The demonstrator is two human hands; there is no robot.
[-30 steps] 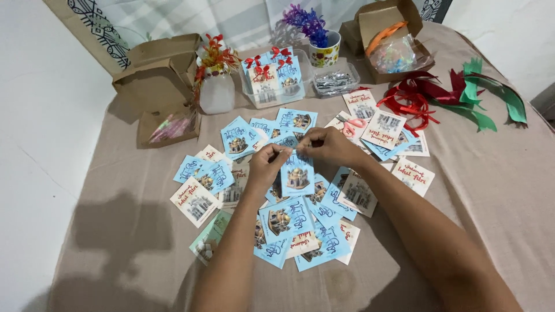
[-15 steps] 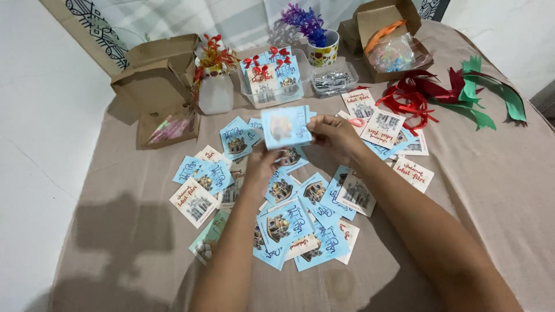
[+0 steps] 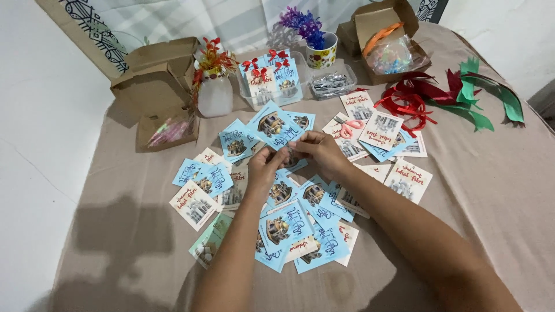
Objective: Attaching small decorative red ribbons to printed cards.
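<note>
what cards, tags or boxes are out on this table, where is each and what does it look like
Square light-blue card, picture side up, pinched by left hand and right hand.
Loose blue and white square cards, spread at centre.
Clear plastic tray of red-bowed tags, behind.
Open brown cardboard box, far left.
Second open brown box, far right.

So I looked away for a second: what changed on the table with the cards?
Both hands, left hand and right hand, lifted one blue card off the pile, raised it, and now hold it by its lower edge with the printed side up. The loose cards, boxes, ribbons and the tray of finished cards stayed put.
</note>
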